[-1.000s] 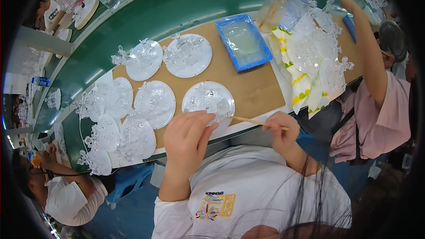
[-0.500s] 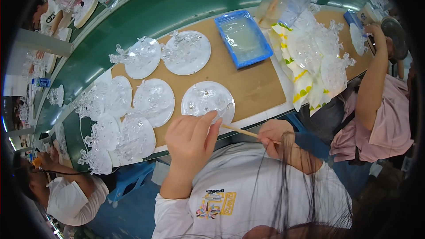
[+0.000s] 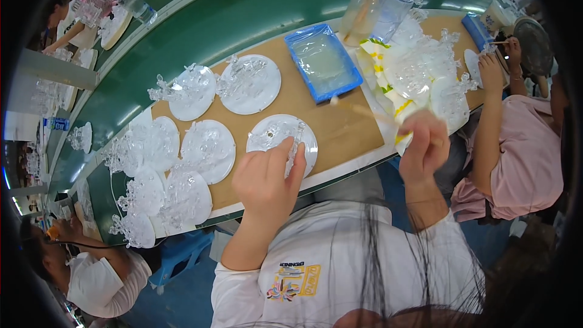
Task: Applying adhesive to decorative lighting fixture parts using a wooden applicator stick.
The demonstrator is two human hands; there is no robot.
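Over a round white disc (image 3: pixel 261 130) bearing clear plastic parts, my left hand (image 3: pixel 264 176) pinches a small clear plastic piece (image 3: pixel 298 132) between thumb and fingers. My right hand (image 3: pixel 425 140) is closed around a thin wooden stick (image 3: pixel 364 110), blurred by motion. The stick's pale tip lies by the near corner of a blue tray (image 3: pixel 331 95). Clear film lines this shallow tray, and something pale and translucent fills its bottom. More white discs topped with clear ornaments, such as this one (image 3: pixel 209 155), stand to the left of my left hand.
Behind the tray stand a cloudy bottle (image 3: pixel 358 15) and a clear bottle (image 3: pixel 392 12), both with white caps. Clear parts heap on a patterned plastic bag (image 3: pixel 404 106) at the right. Brown board (image 3: pixel 340 140) covers the green table. Co-workers sit at both sides.
My right hand has swung right and upward, taking the stick from beside my left hand to the tray's corner. My left hand stays over the same disc.
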